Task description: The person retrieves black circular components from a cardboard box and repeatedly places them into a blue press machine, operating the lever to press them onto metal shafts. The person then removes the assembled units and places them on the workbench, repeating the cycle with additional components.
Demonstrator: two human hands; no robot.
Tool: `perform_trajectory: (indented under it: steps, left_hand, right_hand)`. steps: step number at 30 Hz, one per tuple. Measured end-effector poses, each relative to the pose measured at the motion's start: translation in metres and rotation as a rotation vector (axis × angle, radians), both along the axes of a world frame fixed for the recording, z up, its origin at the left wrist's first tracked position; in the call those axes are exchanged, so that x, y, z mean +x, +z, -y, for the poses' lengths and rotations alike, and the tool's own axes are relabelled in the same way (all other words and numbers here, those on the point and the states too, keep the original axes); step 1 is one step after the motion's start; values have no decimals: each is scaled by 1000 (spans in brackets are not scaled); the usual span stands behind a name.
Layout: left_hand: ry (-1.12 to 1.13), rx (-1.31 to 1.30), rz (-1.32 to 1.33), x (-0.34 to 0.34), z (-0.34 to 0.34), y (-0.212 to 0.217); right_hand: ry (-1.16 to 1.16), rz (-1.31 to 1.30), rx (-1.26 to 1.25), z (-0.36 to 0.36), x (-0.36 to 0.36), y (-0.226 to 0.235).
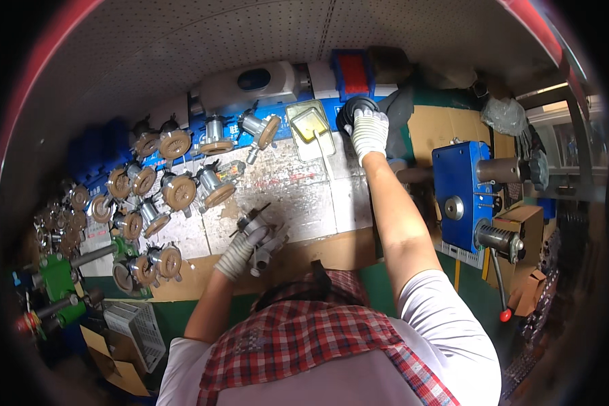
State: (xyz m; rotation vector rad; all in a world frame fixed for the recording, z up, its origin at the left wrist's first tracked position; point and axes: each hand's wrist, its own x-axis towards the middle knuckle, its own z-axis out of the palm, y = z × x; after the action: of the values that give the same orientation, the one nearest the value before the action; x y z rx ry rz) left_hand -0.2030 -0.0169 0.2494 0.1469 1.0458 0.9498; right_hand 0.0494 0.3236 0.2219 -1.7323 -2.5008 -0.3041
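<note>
Both of my hands wear striped white work gloves. My left hand (237,254) is closed on a metal fitting (269,252) with a dark rod, held over the bench's front edge. At the far right of the bench, my right hand (370,135) bends its fingers over a black round part (356,107); the fingertips are partly hidden there. Between the hands, farther back, stands a clear square tub (309,124) with yellow stuff inside and a pale stick or brush leaning on it. Left of the tub, several metal fittings with brown round discs (179,191) stand on the bench.
A blue bin with red contents (353,73) and a grey metal housing (257,84) line the back. On the right is a blue machine (453,196) with a red-knobbed lever; on the left, a green clamp-like machine (59,283). A white crate (139,331) sits below.
</note>
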Motion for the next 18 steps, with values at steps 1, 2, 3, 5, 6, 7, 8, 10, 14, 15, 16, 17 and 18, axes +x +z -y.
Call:
perform_trajectory:
  steps: [1, 2, 3, 5, 6, 7, 8, 10, 14, 15, 16, 17, 18]
  left_hand:
    - [-43, 134, -279, 2, -1, -7]
    - [-144, 271, -534, 3, -2, -13]
    - [-246, 402, -790, 4, -6, -15]
    - [-372, 436, -1042, 19, -17, 5]
    - [-479, 453, -1212, 23, -19, 1]
    - [-495, 397, -1252, 31, -19, -2]
    - [-523, 350, -1284, 45, -26, 5]
    - [-199, 436, -1216, 56, -33, -16]
    - [-139, 624, -1734, 117, -42, 40]
    - [-138, 644, -1662, 130, -44, 53]
    - [-207, 784, -1732, 136, -45, 56]
    - [-175, 777, -1647, 144, -49, 44]
    - [-146, 773, -1559, 156, -52, 39]
  right_hand:
    - [-15, 4, -81, -5, 0, 7]
    - [-28, 11, -166, -6, -1, 14]
    - [-34, -57, -119, -5, 3, 17]
    - [-118, -248, -93, -3, 15, 24]
    - [-156, -358, -20, 9, 11, 37]
    - [-112, -554, -71, 20, 20, 56]
    - [20, -761, 144, 26, 39, 51]
    - [-39, -1528, -369, 81, 45, 83]
    - [-91, -2005, -968, 197, 78, 162]
    - [15, -1851, -896, 211, 93, 148]
    - [90, -1717, -855, 225, 96, 153]
    - [155, -1584, -795, 238, 99, 160]
    - [210, -1459, -723, 252, 104, 167]
